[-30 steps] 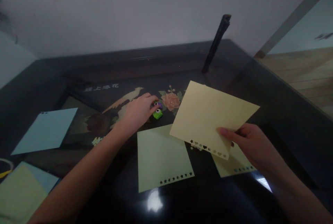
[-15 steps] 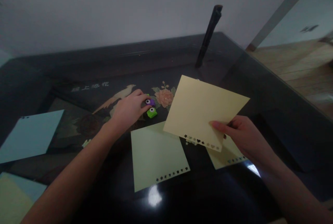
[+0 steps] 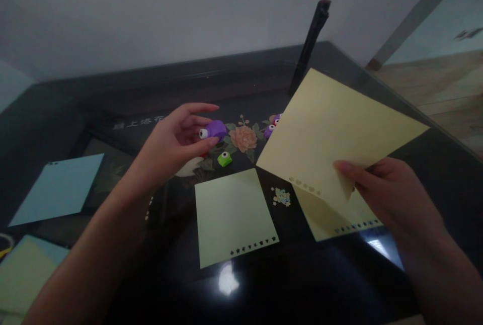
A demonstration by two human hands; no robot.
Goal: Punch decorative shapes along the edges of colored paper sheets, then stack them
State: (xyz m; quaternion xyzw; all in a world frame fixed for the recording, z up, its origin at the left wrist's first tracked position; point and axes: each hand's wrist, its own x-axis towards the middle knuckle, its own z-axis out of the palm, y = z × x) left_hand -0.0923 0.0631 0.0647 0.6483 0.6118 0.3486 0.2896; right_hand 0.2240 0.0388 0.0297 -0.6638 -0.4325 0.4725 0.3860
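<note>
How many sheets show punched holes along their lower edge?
3: the held sheet in the right hand, the yellow sheet partly behind it, the pale green sheet mid-table. Lower-left sheets may hide more.

In your left hand [image 3: 175,139], the chunky plastic punch [image 3: 216,131] is purple and white. The square paper sheet [image 3: 332,131] in your right hand [image 3: 394,189] is pale yellow, with punched shapes [image 3: 305,185] along one edge.

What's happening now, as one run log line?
left hand: holds purple punch | right hand: holds yellow paper | green punch: on table | paper bits: on table
</note>
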